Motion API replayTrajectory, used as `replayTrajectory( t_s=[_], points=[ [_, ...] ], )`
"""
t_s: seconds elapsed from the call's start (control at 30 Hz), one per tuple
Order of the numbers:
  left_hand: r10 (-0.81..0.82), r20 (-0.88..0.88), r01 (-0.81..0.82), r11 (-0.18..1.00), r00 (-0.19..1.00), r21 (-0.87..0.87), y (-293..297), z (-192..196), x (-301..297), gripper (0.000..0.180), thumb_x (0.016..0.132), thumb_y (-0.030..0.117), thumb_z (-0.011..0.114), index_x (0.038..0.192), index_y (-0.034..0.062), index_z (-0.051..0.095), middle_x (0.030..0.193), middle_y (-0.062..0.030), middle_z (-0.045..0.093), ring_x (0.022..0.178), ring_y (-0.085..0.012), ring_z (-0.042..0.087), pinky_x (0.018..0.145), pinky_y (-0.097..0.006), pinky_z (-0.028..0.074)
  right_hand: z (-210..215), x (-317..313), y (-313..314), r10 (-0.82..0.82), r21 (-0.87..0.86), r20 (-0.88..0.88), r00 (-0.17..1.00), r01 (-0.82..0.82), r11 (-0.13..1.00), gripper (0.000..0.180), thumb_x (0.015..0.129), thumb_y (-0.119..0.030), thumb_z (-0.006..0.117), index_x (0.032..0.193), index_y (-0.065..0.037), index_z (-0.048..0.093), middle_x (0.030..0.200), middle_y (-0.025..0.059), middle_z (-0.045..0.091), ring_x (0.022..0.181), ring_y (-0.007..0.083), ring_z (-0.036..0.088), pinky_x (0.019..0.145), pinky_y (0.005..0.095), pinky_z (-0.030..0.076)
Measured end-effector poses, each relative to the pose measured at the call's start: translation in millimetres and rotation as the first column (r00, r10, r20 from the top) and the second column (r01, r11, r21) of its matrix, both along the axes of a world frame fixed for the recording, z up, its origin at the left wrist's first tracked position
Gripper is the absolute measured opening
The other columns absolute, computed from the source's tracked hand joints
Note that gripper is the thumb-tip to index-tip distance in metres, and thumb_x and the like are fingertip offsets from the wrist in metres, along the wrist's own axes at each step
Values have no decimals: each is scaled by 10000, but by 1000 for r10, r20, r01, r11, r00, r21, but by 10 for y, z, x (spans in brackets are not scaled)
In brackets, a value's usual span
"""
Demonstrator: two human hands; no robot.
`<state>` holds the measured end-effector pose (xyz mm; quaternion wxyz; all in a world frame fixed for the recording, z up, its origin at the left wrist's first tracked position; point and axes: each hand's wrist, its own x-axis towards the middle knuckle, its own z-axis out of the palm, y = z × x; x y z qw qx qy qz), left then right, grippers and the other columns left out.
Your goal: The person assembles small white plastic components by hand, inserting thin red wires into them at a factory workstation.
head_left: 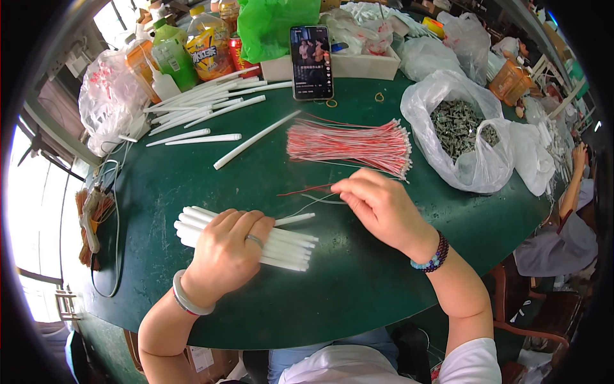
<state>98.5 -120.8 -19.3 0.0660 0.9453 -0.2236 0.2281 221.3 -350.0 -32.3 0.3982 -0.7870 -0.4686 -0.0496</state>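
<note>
A dark green table (pixel 358 281) fills the view, crowded at its far edge. The left hand (pixel 224 253) lies curled over one bundle of white tubes (pixel 288 246), pressing it to the table; the tubes are too many to count. The right hand (pixel 380 205) pinches one red wire (pixel 304 189) between its fingertips, just beside one sheaf of red-and-white wires (pixel 348 144). Three drink bottles (pixel 173 54), one propped phone (pixel 311 62) and loose white tubes (pixel 204 105) lie beyond.

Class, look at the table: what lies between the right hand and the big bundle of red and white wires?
In the head view, only bare green table separates the right hand from the wire bundle.
</note>
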Motion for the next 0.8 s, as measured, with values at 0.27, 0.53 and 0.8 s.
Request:
replayTrajectory(
  t_s=[0.27, 0.53, 0.8],
  points=[
    [-11, -74, 10, 1000, 997, -13, 52, -50, -32, 516, 465, 16, 711, 969, -2, 604, 935, -134, 633, 789, -309, 625, 725, -371, 513, 17, -18, -19, -12, -125, 125, 992, 28, 992, 133, 836, -49, 650, 966, -34, 670, 821, 89, 638, 729, 251, 577, 674, 358, 482],
    [-11, -81, 9, 1000, 997, -28, 54, -52, -26, 492, 475, -6, 698, 958, 2, 605, 924, -134, 635, 782, -310, 623, 722, -374, 512, -115, 31, -56, 79, -217, 113, 991, -53, 975, 136, 821, -104, 680, 947, -53, 679, 832, 54, 602, 818, 234, 564, 748, 346, 458],
    [-23, -79, 21, 999, 997, -32, 63, -55, -7, 480, 481, -9, 687, 954, -8, 605, 915, -137, 634, 783, -313, 624, 722, -377, 512, -166, 23, -63, 135, -205, 100, 986, -112, 972, 144, 777, -163, 723, 853, -64, 651, 842, 43, 572, 866, 237, 554, 778, 365, 444]
  ],
)
